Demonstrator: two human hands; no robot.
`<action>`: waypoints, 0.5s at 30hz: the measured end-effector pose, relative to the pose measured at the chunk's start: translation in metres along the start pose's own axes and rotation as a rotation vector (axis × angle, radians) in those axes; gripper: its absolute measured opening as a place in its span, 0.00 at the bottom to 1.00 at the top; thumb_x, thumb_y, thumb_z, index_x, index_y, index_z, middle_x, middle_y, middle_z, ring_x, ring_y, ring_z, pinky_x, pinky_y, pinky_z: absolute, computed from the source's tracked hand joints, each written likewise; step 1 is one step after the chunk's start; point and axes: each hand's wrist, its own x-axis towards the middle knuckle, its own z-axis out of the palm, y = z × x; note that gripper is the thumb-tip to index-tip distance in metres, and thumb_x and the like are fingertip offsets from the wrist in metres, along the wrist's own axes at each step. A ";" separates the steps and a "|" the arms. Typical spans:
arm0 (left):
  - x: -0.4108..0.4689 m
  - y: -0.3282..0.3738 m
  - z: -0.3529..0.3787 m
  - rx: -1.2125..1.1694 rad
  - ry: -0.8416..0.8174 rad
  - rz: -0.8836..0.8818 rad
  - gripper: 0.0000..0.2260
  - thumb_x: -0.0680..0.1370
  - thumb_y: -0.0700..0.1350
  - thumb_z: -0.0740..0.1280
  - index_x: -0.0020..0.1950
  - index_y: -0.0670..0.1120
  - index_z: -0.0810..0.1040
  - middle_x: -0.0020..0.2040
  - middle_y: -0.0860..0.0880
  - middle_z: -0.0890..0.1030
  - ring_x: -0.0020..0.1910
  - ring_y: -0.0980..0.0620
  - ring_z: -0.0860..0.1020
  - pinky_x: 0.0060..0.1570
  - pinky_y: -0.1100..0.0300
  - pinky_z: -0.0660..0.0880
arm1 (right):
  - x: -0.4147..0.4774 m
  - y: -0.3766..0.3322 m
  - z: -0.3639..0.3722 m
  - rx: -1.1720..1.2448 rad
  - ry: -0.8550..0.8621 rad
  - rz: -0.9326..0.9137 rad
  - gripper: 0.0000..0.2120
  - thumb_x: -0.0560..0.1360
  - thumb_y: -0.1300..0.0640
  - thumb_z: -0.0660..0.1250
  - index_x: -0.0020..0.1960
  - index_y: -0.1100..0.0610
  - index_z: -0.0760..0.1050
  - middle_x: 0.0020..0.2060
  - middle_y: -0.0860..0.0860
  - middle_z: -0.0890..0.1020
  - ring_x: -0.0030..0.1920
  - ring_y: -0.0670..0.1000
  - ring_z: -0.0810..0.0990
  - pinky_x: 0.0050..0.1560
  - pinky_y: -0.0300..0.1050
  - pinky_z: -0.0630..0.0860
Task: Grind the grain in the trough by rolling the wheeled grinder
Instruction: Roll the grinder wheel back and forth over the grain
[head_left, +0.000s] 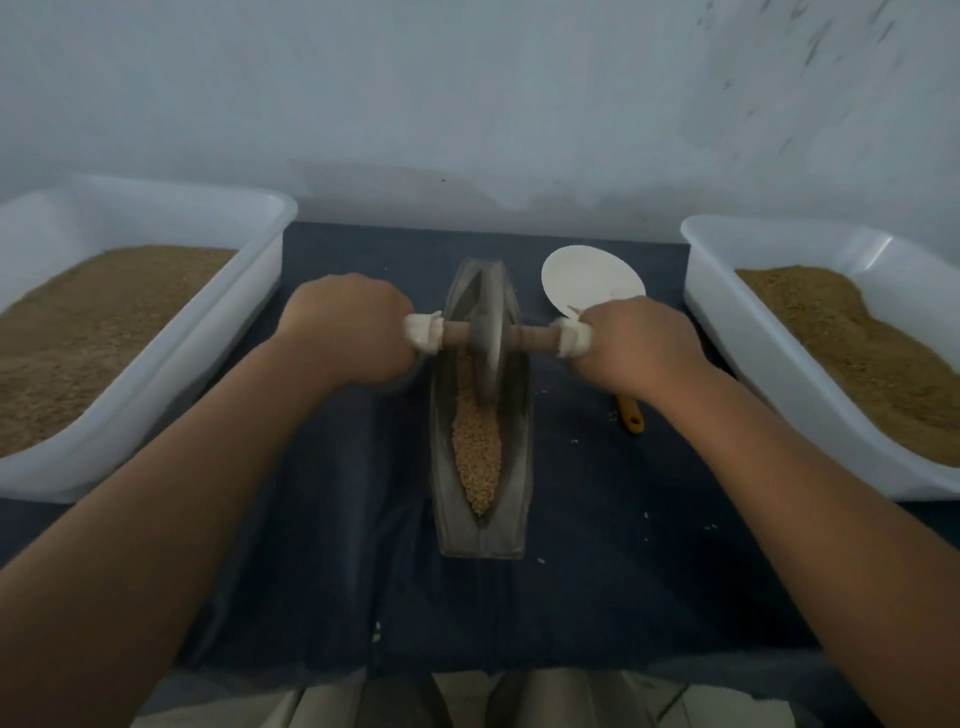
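A long grey boat-shaped trough (514, 499) lies lengthwise on the dark cloth, centre of the head view. Golden grain (475, 447) fills its near half. A grey metal wheel (488, 338) stands upright in the trough's far half, on a wooden axle (535, 336) with white wrapping at both ends. My left hand (345, 327) grips the left wrapped end. My right hand (631, 345) grips the right wrapped end. Both arms reach forward, one on each side of the trough.
A white plastic tub (249, 306) of brown grain stands at the left, another white tub (727, 332) of grain at the right. A white plate (587, 278) lies behind my right hand. An orange handle (631, 413) shows under my right wrist. A pale wall (467, 104) closes the back.
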 end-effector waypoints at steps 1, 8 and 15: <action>-0.009 -0.001 -0.002 0.007 -0.013 0.034 0.12 0.72 0.61 0.64 0.36 0.54 0.75 0.36 0.55 0.77 0.36 0.50 0.78 0.37 0.55 0.74 | -0.011 0.002 0.000 0.024 -0.057 -0.018 0.14 0.75 0.37 0.60 0.41 0.46 0.75 0.38 0.45 0.79 0.42 0.52 0.78 0.38 0.47 0.70; -0.059 -0.008 0.007 0.059 0.039 0.126 0.14 0.70 0.64 0.62 0.34 0.56 0.75 0.29 0.57 0.75 0.29 0.58 0.73 0.28 0.62 0.64 | -0.064 0.008 -0.018 0.158 -0.309 -0.117 0.21 0.61 0.31 0.56 0.36 0.45 0.76 0.31 0.45 0.81 0.33 0.43 0.78 0.34 0.46 0.73; 0.016 -0.004 0.009 -0.025 0.050 -0.074 0.15 0.74 0.61 0.65 0.36 0.52 0.75 0.36 0.53 0.77 0.37 0.46 0.77 0.39 0.54 0.73 | 0.015 -0.007 0.004 -0.032 0.153 0.076 0.20 0.78 0.37 0.62 0.36 0.50 0.74 0.32 0.47 0.76 0.32 0.51 0.72 0.33 0.44 0.65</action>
